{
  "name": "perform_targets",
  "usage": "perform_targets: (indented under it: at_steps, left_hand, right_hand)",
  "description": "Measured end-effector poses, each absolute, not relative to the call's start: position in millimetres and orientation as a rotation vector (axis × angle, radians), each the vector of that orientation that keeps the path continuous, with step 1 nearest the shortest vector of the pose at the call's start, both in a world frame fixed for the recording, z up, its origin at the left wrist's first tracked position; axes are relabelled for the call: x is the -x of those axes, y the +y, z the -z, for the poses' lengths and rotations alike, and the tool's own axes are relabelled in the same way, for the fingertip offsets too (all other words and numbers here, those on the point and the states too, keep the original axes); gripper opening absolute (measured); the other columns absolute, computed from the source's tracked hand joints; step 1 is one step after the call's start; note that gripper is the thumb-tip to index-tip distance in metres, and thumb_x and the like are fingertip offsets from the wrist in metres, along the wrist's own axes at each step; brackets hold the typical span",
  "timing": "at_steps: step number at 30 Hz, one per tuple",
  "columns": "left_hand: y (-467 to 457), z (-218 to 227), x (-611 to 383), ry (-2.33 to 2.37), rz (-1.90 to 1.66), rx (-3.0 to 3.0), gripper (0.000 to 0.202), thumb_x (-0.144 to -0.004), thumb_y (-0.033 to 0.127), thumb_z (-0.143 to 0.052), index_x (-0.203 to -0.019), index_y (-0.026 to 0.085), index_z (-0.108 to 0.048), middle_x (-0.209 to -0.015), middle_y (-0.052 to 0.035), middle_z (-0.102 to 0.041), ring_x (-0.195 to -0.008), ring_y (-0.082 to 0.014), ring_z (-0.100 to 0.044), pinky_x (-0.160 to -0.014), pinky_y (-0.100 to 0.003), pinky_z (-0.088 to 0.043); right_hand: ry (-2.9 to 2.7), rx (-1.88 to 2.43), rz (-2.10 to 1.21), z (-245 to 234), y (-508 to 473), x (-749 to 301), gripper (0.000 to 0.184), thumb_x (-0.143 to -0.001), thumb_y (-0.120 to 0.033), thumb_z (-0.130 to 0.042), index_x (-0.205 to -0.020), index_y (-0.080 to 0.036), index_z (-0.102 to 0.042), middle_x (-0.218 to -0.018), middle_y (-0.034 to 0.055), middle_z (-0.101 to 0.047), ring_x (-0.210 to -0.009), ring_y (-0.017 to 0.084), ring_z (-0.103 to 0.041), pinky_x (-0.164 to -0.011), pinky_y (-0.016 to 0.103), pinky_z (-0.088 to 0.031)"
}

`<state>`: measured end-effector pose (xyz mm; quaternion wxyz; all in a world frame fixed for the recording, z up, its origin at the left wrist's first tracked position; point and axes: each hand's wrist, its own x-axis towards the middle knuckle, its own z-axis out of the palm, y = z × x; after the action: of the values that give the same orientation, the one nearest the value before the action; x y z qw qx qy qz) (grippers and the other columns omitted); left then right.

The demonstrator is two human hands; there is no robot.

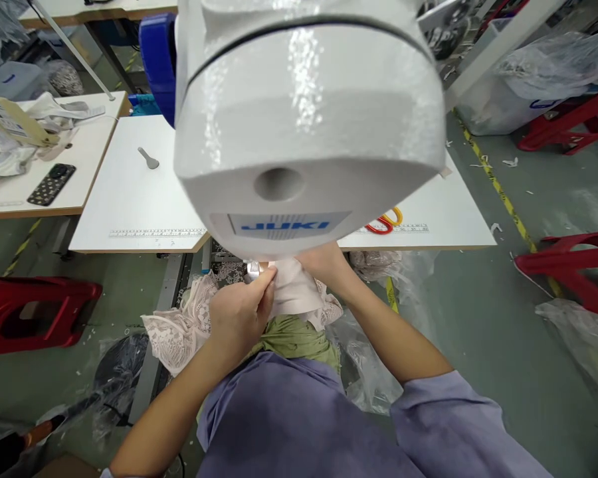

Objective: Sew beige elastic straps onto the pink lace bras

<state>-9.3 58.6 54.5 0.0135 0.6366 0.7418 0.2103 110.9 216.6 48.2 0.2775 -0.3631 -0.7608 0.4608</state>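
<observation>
A pale beige lace bra [179, 332] hangs below the white JUKI sewing machine head [309, 106], its smooth fabric panel [293, 292] drawn up under the machine. My left hand [242, 309] pinches the left edge of that panel between thumb and fingers, beside a small metal machine part [253, 269]. On the panel's other side, my right hand [326, 264] lies against the fabric, its fingers hidden beneath the machine head. The needle area is out of sight. Green cloth [299, 338] lies across the lap under the bra.
The white sewing table [124, 186] bears a grey spoon-shaped tool [148, 159], printed rulers, and red-and-yellow-handled scissors [385, 222] on the right. A phone [52, 184] lies on the left table. Red stools [34, 312] and plastic bags [369, 365] stand around.
</observation>
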Motion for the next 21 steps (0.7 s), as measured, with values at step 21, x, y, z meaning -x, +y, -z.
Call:
perform_targets:
  at_steps: [21]
  left_hand:
    - [62.9,-59.4,14.5,2.372,-0.597,-2.068,0.036,-0.098,0.034,-0.043,-0.115,0.026,-0.075,-0.055,-0.0035,-0.068,-0.049,-0.0152,-0.054,-0.051,-0.030,-0.024]
  right_hand:
    - [-2.104,0.971,-1.169,-48.1,222.4,-104.7,0.017,-0.083,-0.030,-0.055,-0.071,-0.024,-0.045,-0.055,-0.0046,-0.048,-0.061,0.016,-0.048,-0.064,0.030,-0.042]
